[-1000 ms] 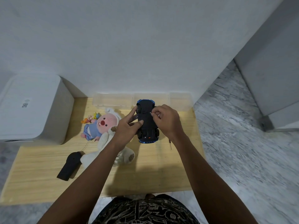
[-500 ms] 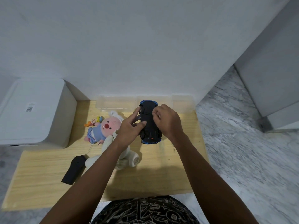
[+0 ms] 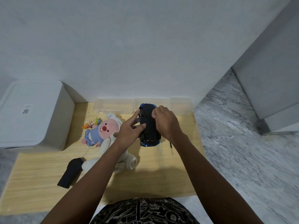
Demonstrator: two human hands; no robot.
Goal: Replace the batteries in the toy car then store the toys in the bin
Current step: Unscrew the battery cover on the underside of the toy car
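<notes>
A blue toy car (image 3: pixel 148 126) lies upside down, its black underside facing me, above the wooden table (image 3: pixel 40 172). My left hand (image 3: pixel 129 131) grips its left side, thumb on the underside. My right hand (image 3: pixel 166 123) holds the right side, fingertips pinched on the underside near the far end. What the fingers pinch is hidden. A pink plush doll in blue clothes (image 3: pixel 98 131) and a white plush toy (image 3: pixel 126 160) lie left of the car, partly under my left forearm.
A black remote control (image 3: pixel 70 172) lies at the front left. A thin screwdriver (image 3: pixel 171 148) rests by my right wrist. Clear plastic containers (image 3: pixel 113 105) line the wall behind. A white lidded bin (image 3: pixel 32 115) stands at the left. Marble floor lies to the right.
My right fingertips have shifted slightly toward the far end of the car's underside. The view has drifted a little. The toys on the table have not moved.
</notes>
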